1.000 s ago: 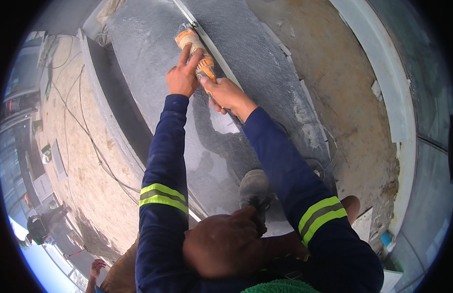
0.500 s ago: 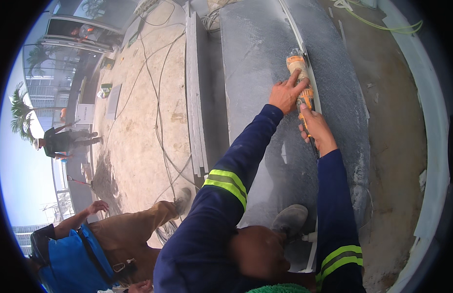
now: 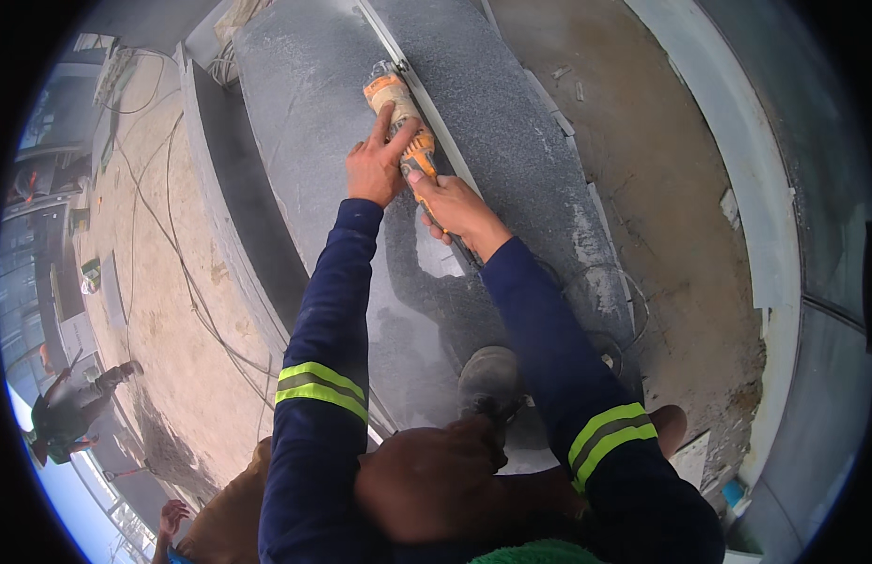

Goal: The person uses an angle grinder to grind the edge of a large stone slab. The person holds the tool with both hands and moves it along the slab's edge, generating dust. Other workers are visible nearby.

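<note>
A dusty orange angle grinder point(image 3: 421, 143), partly wrapped in tan tape, lies along a pale metal straightedge point(image 3: 445, 141) on a large grey stone slab point(image 3: 304, 103). My left hand point(image 3: 373, 173) grips the grinder's body from the left, its fingers laid over the taped part. Wrapped round the rear handle is my right hand point(image 3: 462, 212), closer to me. The grinder's head meets the slab at the straightedge's left side; its disc cannot be made out. Pale dust coats the slab.
Stacked slabs point(image 3: 231, 221) stand on edge at the left. Cables point(image 3: 185, 263) trail over the concrete floor. My boot point(image 3: 489, 376) is on the slab. At far left a person point(image 3: 64, 414) walks; another person's hand point(image 3: 173, 515) shows at lower left. A pale curb point(image 3: 760, 179) curves along the right.
The view has turned and shifted, so the slab, grinder and both hands appear further left. Both hands keep their hold on the angle grinder, which remains by the straightedge.
</note>
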Motion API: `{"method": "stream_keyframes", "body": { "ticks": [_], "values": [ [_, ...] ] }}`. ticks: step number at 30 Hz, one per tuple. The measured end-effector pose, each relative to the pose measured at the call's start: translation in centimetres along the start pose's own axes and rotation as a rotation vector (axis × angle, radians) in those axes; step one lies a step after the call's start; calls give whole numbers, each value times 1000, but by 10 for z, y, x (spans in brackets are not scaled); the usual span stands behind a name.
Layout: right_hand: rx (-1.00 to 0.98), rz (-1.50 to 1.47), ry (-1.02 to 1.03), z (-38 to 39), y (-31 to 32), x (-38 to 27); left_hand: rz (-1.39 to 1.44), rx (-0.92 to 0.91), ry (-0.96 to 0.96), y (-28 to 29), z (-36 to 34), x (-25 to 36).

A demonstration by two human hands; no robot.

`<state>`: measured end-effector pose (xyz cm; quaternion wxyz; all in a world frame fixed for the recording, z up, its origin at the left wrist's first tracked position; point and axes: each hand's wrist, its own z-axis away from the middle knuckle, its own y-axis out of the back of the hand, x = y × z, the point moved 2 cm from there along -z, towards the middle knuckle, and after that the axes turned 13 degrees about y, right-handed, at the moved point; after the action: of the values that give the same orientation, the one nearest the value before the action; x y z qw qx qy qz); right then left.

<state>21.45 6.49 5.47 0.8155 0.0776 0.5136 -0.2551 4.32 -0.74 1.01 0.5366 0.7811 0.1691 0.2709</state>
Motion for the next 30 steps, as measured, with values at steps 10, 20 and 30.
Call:
{"method": "stream_keyframes", "body": {
  "ticks": [10,20,30],
  "values": [
    [3,-23,8,-22,7,-6,-50,-41,2,-11,-21,-8],
    [28,44,9,-18,11,5,-41,-65,-1,-6,-15,6],
    [11,27,-12,4,7,7,19,-31,22,4,5,12]
  ]
}}
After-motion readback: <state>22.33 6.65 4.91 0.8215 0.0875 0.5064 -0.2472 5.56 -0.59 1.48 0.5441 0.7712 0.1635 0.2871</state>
